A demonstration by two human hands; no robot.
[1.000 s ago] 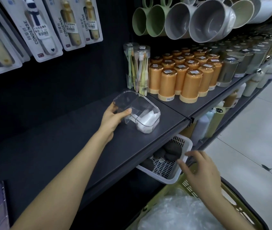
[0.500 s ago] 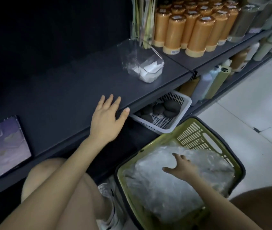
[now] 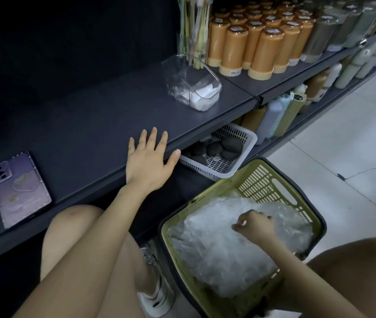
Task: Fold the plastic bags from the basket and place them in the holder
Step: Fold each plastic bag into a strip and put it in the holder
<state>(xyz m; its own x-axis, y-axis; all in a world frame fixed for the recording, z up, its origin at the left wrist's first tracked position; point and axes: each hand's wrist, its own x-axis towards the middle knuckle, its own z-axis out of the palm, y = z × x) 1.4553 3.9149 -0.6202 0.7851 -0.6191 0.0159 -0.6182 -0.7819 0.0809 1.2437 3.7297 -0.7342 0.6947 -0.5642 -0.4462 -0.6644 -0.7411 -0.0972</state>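
Risk: right hand (image 3: 254, 223), fingers curled and pinching into the plastic bags (image 3: 217, 253), may lift several at once, since they look clingy and clumped. Bags clear, crinkled, heaped in green basket (image 3: 258, 180) on floor. Left hand (image 3: 149, 160) flat, fingers spread, on shelf (image 3: 90, 115) edge. Clear holder (image 3: 192, 86) on shelf, well away.

You've got bare dark grey shelf (image 3: 86, 125) left of the clear plastic holder (image 3: 176, 79). Behind it, orange cylindrical canisters (image 3: 265, 53) crowd close.
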